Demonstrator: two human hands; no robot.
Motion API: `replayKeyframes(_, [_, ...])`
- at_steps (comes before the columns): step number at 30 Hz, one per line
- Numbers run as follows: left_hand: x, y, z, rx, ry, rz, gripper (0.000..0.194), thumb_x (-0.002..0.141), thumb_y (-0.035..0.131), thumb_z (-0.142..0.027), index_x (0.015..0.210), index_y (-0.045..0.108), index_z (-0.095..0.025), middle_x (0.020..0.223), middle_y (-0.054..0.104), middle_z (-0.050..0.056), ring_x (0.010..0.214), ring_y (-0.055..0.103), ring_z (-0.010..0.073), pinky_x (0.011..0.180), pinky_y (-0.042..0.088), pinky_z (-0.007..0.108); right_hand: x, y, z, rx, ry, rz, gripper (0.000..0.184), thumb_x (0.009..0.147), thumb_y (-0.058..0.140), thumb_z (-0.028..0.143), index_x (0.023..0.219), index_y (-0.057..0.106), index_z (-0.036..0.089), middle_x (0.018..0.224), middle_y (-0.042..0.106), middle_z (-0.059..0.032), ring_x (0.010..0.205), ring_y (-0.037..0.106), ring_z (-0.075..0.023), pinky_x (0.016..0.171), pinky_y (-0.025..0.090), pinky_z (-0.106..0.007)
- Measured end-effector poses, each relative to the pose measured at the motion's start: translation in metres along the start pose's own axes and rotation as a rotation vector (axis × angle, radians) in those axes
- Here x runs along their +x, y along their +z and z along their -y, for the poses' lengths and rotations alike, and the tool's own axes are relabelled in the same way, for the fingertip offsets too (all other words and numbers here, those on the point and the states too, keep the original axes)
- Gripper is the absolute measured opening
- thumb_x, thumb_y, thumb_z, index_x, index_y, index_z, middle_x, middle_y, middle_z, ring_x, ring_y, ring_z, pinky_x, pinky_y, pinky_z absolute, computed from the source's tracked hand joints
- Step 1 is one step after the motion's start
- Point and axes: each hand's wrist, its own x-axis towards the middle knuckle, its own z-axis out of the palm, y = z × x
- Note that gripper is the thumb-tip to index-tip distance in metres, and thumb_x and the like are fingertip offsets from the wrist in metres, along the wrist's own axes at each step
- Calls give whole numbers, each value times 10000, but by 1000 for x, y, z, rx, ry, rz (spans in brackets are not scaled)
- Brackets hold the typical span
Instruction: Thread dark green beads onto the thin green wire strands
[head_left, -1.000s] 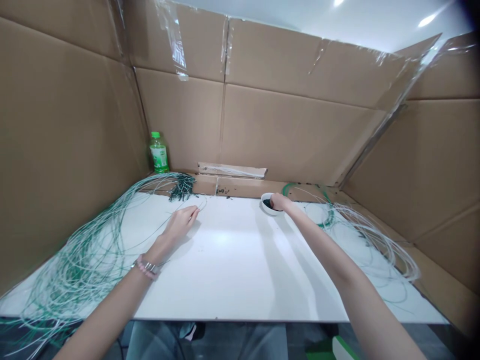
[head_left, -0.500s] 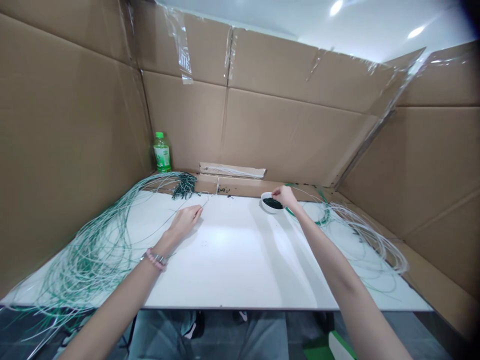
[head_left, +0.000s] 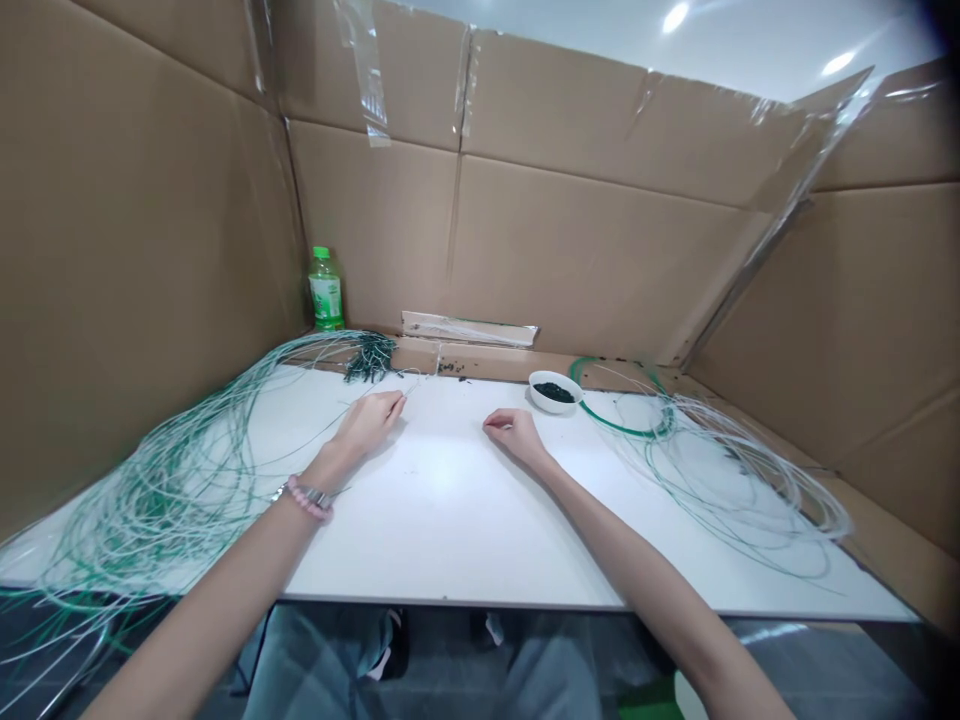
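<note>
Bottle [head_left: 326,290] at the back left, wire bundle [head_left: 172,470] sprawling before it over the table's [head_left: 450,540] left side; bowl [head_left: 555,393] toward the rear, right of centre, pieces [head_left: 553,391] inside, loose coils [head_left: 750,470] to its right!

The left forearm [head_left: 217,590] and right forearm [head_left: 637,560] reach over the near edge of the bench [head_left: 450,530], slanting inward. The left grip [head_left: 367,422], left of centre towards the far edge, has thumb and fingertips pinched together, its back facing up. The right grip [head_left: 519,436], well apart from it, faces left, thumb and forefinger pinched. Bent legs [head_left: 307,660] show below the near edge
</note>
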Motion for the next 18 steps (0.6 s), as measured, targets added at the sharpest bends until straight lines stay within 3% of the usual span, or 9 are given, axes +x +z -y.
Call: replayKeyframes(18, [0,7,-5,-68,-25,84,325,892,301,-390,646,374,-190,631,516,17,593,438,148,589,253,268,6,10,-16,250,98,-80,265,890,551,326,1068,582,133,1038,614,-61,878,613,-153,760,531,-342])
